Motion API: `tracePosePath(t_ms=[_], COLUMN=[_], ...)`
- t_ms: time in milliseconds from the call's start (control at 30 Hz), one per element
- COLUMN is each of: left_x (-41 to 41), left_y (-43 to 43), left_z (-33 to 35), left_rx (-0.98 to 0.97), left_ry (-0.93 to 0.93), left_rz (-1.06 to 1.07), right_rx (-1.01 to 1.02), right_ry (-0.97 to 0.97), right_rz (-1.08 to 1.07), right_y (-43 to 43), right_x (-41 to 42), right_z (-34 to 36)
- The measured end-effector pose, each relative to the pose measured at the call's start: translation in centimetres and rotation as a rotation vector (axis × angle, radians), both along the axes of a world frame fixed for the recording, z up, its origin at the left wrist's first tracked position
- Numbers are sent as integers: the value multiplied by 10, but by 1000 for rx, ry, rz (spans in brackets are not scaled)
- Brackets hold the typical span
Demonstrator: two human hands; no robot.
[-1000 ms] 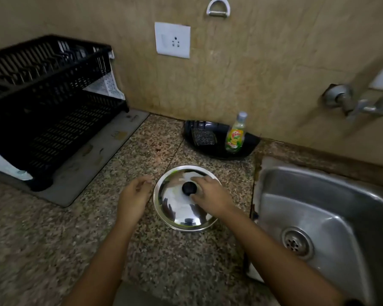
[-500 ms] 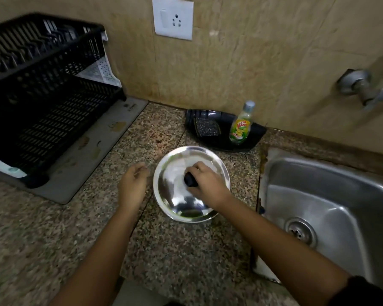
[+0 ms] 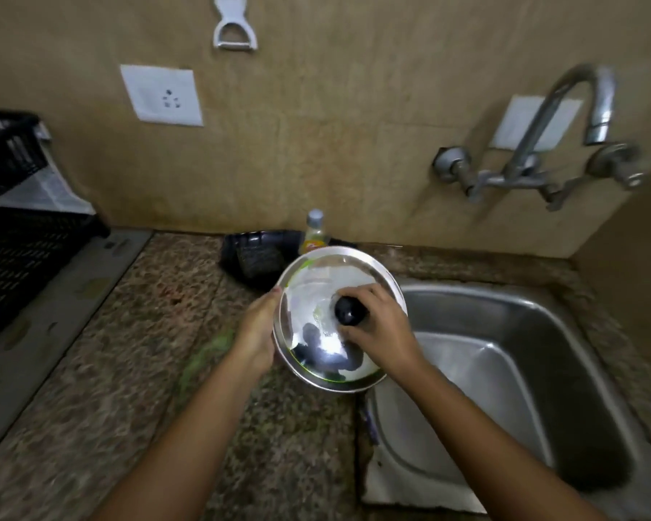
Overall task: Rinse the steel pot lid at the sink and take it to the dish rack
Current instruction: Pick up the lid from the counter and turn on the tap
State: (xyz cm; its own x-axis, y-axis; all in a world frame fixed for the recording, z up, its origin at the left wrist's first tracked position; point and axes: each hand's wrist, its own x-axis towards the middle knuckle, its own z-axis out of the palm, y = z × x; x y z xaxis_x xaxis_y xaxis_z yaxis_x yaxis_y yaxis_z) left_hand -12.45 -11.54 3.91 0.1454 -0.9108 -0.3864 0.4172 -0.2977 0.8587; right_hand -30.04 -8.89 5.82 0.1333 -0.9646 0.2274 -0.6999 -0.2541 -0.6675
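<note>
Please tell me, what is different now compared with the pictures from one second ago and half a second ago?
The steel lid has left the counter and moved right, tilted, towards the sink. The right hand keeps its grip on the black knob; the left hand, earlier apart from the lid, now touches its left rim. The soap bottle and dish rack stayed in place.

The dish rack (image 3: 12, 235) is cut off at the left edge. The lid (image 3: 316, 295) hides the soap bottle's (image 3: 314, 229) lower half. The counter (image 3: 128, 351) is blurred.
</note>
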Motion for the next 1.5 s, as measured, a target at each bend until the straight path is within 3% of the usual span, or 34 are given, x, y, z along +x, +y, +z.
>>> tracePosePath(t_ms=[133,433,600,733,933,1233,1500], left_x=[-72,-186,-225,-248,-267,-269,-272], left_y=[-9,-19,-20,-26,-40,-45,-43], left_z=[9,9,15,23,33,37,33], left_rx=[22,54,55,25,-11,28,47], left_ry=[121,45,109,74,-22,-60,-23], left_rz=[15,80,66,109,143,172,138], right_rx=[6,186,289,209,1,-91,-99], right_ry=[-111,-876,-1068,-1053,-763,-564,-720], right_rz=[-52,-499,-562,-579,-450,-626,-655], right_y=[3,-1,-25,-55,-105,-132,-137], right_x=[-73,-255,-293,-307,-302,-286,-289], right_z=[12,14,5,17,58,66,63])
